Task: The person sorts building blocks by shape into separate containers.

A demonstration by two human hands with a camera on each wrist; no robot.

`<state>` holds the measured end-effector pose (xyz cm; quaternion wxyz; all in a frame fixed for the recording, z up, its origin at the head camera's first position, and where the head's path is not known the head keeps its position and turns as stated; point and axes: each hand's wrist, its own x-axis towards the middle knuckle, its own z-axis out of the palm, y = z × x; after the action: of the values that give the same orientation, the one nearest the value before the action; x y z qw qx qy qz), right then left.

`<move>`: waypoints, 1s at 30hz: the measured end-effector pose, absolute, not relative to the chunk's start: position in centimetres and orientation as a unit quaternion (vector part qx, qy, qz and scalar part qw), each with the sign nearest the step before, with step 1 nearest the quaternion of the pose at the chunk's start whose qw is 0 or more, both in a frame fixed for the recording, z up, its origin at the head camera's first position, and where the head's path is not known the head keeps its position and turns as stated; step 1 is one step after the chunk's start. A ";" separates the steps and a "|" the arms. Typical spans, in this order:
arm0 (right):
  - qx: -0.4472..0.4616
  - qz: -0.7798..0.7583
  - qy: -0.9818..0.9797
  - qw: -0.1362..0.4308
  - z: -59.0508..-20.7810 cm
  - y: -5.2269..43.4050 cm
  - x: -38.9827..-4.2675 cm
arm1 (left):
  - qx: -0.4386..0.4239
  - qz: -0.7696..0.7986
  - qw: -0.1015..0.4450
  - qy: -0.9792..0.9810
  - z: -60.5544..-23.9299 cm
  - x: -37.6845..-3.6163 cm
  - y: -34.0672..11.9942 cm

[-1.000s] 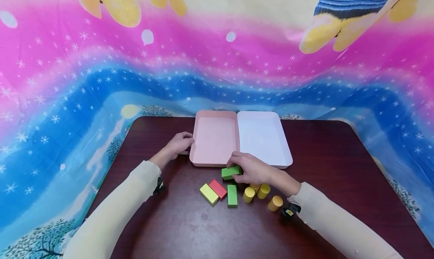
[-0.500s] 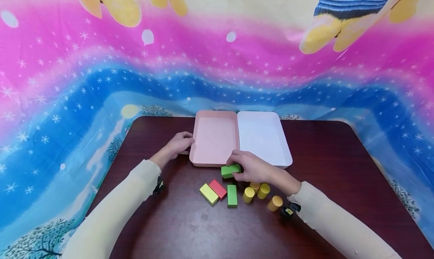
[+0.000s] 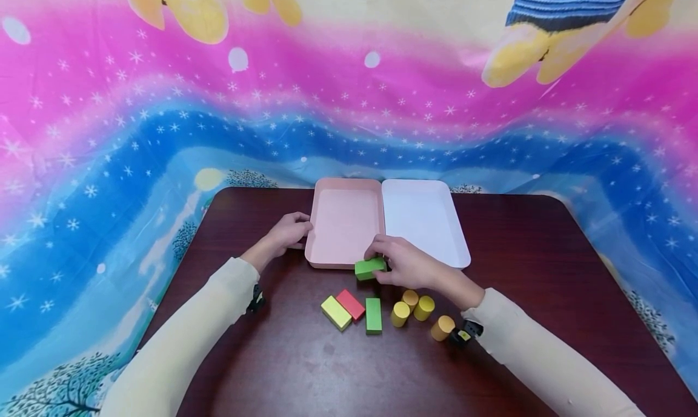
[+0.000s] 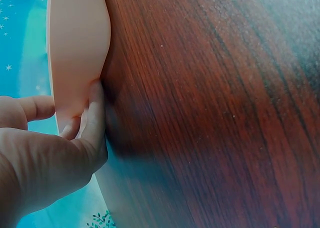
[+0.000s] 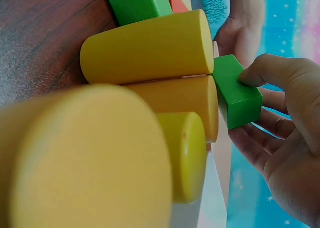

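My right hand (image 3: pixel 406 262) pinches a green rectangular block (image 3: pixel 369 268) between thumb and fingers, just over the near edge of the pink tray (image 3: pixel 349 263). In the right wrist view the thumb lies on one face of that green block (image 5: pixel 237 93), fingers opposite. At the pink tray's left side, my left hand (image 3: pixel 288 231) rests its fingertips against the outer wall, as the left wrist view of the tray wall (image 4: pixel 80 38) confirms. On the table before the trays lie a second green block (image 3: pixel 373 316), a red block (image 3: pixel 351 305) and a yellow block (image 3: pixel 335 313).
A white tray (image 3: pixel 425 217) adjoins the pink one on the right. Several yellow and orange cylinders stand below my right wrist, among them a yellow cylinder (image 3: pixel 400 314) and an orange cylinder (image 3: pixel 443 328). A patterned cloth (image 3: pixel 349 102) hangs behind the dark wooden table (image 3: pixel 272 356).
My right hand has moved slightly up and toward the trays with the green block, uncovering more of the cylinders. The left hand and the other blocks stay put.
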<state>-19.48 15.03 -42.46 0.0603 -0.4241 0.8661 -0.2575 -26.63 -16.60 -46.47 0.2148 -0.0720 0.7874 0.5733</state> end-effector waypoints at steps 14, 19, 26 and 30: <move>-0.412 -0.271 0.867 0.064 -42.3 15.3 -20.0 | -0.073 0.570 0.214 0.790 -46.5 -26.6 -16.6; -0.405 -0.273 0.870 0.066 -42.4 15.3 -20.1 | -0.072 0.573 0.213 0.788 -46.6 -26.7 -16.6; -0.400 -0.272 0.873 0.062 -42.4 15.4 -20.2 | -0.071 0.575 0.213 0.786 -46.5 -26.5 -16.6; -0.397 -0.276 0.873 0.065 -42.4 15.4 -20.3 | -0.070 0.575 0.212 0.787 -46.5 -26.5 -16.6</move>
<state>-20.33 15.38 -42.42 0.0648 -0.3971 0.8728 -0.2762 -26.52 -16.58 -46.46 0.2118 -0.0699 0.7873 0.5748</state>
